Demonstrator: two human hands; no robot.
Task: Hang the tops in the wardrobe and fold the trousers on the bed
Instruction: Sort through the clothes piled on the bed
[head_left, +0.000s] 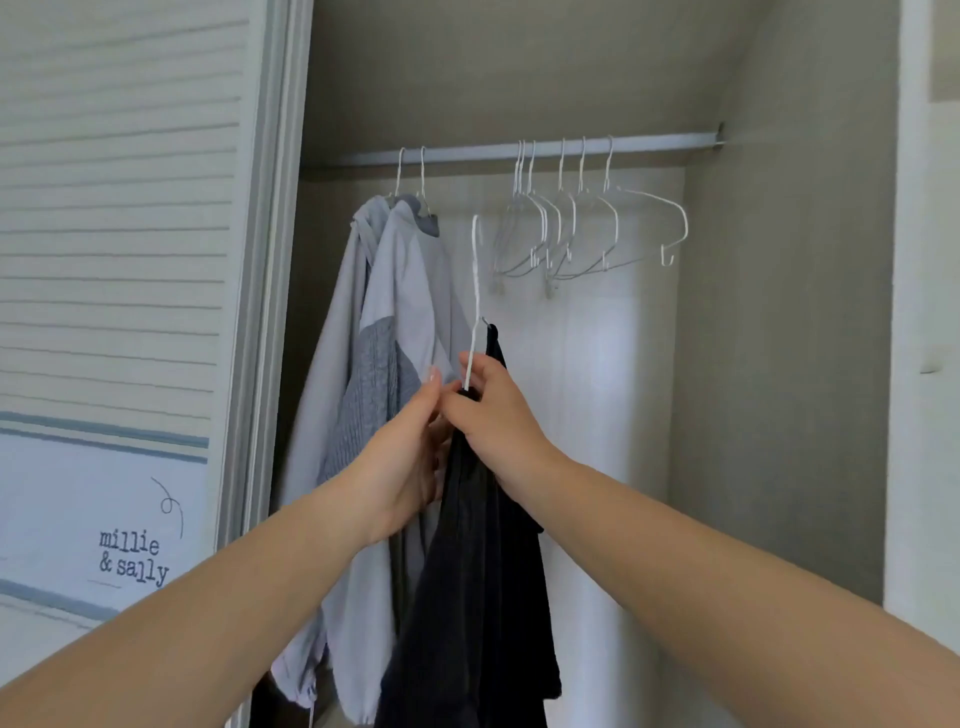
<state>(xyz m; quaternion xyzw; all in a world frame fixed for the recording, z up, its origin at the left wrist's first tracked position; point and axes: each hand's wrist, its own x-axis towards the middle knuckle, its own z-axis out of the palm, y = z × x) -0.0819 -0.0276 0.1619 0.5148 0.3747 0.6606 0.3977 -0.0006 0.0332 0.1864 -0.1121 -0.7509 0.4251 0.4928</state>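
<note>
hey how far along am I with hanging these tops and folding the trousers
Done: two grey tops hang on the rail. In hand: your right hand grips a white hanger carrying a dark top, not yet hooked on; your left hand is at its neckline. Left: hooking it up. Bed and trousers are out of view.

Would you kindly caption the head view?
Both hands, left and right, lift a dark top on a white hanger toward the rail.

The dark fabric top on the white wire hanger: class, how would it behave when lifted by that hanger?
The dark fabric top is probably floppy: it hangs in loose folds below the right hand. It may slip, since the thin white wire hanger looks smooth. It seems light; the hanger is not visibly bending.
</note>
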